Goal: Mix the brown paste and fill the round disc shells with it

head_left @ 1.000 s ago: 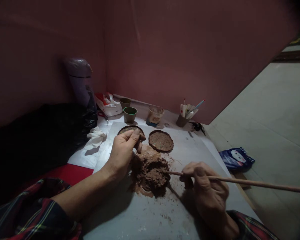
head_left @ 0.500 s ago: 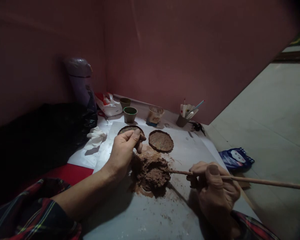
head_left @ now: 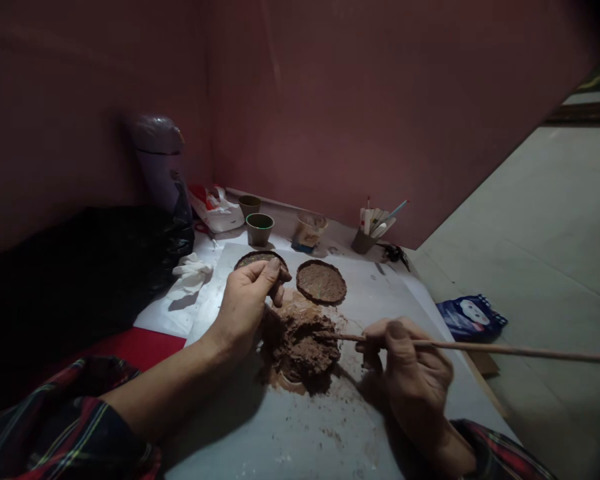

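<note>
A rough mound of wet brown material (head_left: 303, 350) lies on the pale sheet (head_left: 300, 433). My right hand (head_left: 410, 373) pinches a long thin stick (head_left: 520, 349), whose left tip touches the mound's top. My left hand (head_left: 253, 297) is closed above the mound's left edge, with its thumb pressed on the fingers; what it pinches, if anything, I cannot make out. Behind the mound lies a flat round brown disc with a raised rim (head_left: 321, 281). A second disc (head_left: 260, 258) is partly hidden behind my left hand.
Two cups (head_left: 259, 230), a stained tub (head_left: 309, 232) and a pot of markers (head_left: 364, 240) stand along the wall. White gloves (head_left: 193, 270) and a black plastic bag (head_left: 90, 267) are at the left. A dark blue packet (head_left: 473, 317) lies beyond the right edge.
My right hand has moved left with the stick, and the stick's tip reaches farther over the mound. The left hand has barely moved.
</note>
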Demonstrator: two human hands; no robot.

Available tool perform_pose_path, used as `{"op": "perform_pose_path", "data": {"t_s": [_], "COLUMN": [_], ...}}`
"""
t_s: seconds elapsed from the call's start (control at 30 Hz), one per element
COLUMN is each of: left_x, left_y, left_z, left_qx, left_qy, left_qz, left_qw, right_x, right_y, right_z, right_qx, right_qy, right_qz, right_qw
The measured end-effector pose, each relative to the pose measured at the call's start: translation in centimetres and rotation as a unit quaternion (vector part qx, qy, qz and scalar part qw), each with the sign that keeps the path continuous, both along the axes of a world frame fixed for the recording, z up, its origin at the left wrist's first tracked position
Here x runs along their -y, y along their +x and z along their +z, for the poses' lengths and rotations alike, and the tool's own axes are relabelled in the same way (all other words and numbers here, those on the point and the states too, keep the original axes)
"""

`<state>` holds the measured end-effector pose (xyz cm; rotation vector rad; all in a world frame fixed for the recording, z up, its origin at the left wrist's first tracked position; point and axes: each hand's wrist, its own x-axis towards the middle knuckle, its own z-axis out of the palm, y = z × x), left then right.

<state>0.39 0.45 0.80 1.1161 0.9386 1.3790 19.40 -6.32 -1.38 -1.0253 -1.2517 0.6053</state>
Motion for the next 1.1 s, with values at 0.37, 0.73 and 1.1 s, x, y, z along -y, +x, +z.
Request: {"op": "perform_pose_path", "data": {"t_s": [0.37, 0.73, 1.1], "left_x": [0.02, 0.1, 0.11], "left_y": [-0.04, -0.02, 0.03], "left_z": [-0.09, 0.12, 0.01], "left_qx": [0.008, 0.001, 0.021], "left_qy": [-0.014, -0.015, -0.024], "left_qz": [-0.006, 0.001, -0.008], "left_qw": [1.0, 1.0, 0.999], "right_x": [0.0, -0.22, -0.05], "right_y": [0.54, 0.41, 0.57], "right_z": [-0.01, 0.22, 0.6], "right_qx": [0.013, -0.039, 0.028], "right_qy": [-0.041, -0.046, -0.059], "right_qz": [0.095, 0.052, 0.186], "right_qw": [0.995, 0.997, 0.98]}}
